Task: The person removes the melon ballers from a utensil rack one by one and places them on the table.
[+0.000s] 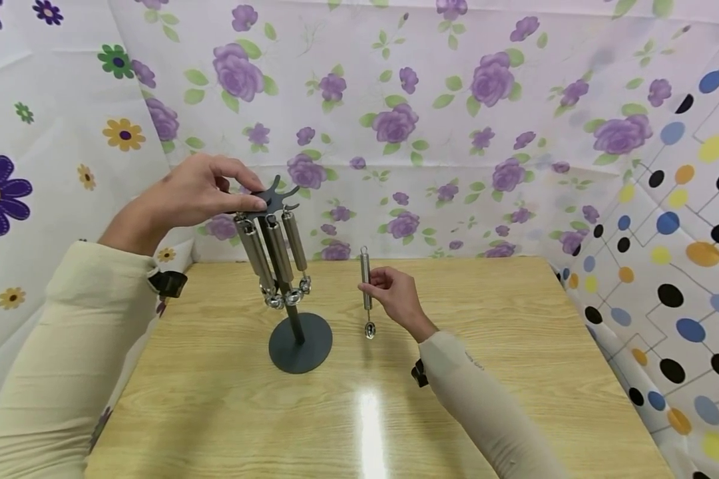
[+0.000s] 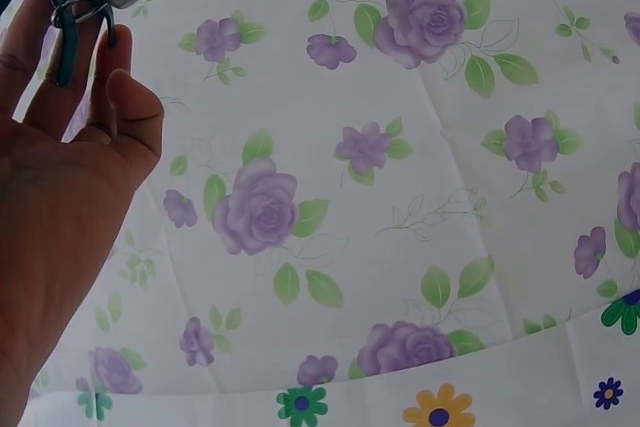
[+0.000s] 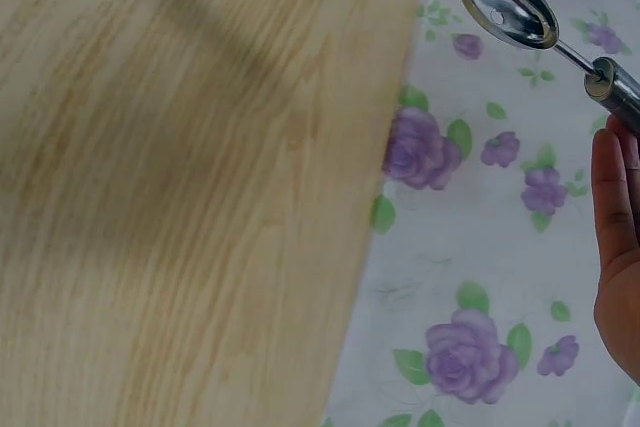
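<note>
From the left, the left hand [image 1: 200,189] pinches the top of the dark stand [image 1: 302,356], whose hooks carry several metal utensils [image 1: 280,251] around its post, while right of the stand a metal spoon [image 1: 367,303], bowl down, is pinched by the right hand [image 1: 397,297].

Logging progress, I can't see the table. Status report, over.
Left grip pinching top of dark stand, several utensils hanging there. Right grip holding metal spoon, bowl down. Nothing seen between spoon and stand.
</note>
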The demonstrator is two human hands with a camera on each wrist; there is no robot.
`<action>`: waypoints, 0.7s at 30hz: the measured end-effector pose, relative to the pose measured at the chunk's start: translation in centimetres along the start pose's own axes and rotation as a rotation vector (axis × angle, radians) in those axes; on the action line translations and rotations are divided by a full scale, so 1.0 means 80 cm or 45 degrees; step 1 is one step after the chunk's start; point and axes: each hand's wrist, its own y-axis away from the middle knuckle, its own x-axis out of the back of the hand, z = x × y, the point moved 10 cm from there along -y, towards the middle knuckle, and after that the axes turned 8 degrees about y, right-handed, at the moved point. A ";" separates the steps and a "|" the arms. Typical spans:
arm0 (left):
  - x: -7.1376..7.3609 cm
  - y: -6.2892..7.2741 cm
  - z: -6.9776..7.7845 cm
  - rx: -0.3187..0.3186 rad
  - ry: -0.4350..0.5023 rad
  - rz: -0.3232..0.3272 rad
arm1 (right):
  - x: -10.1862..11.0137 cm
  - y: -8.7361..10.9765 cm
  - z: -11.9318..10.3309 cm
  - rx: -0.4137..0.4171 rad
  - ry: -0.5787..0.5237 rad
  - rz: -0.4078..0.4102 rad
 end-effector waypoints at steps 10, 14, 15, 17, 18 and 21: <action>0.002 0.000 -0.003 0.006 0.018 0.012 | -0.023 0.009 0.040 -0.121 -0.080 -0.038; 0.001 0.001 -0.005 0.021 0.027 0.023 | -0.030 0.014 0.057 -0.182 -0.071 -0.063; 0.001 0.001 -0.005 0.025 0.025 0.025 | -0.032 0.016 0.061 -0.198 -0.073 -0.065; 0.001 0.002 -0.006 0.029 0.022 0.028 | -0.035 0.018 0.068 -0.213 -0.071 -0.063; 0.001 0.001 -0.005 0.027 0.019 0.028 | -0.037 0.019 0.071 -0.224 -0.071 -0.064; 0.001 0.001 -0.005 0.023 0.012 0.025 | -0.044 0.023 0.082 -0.254 -0.070 -0.080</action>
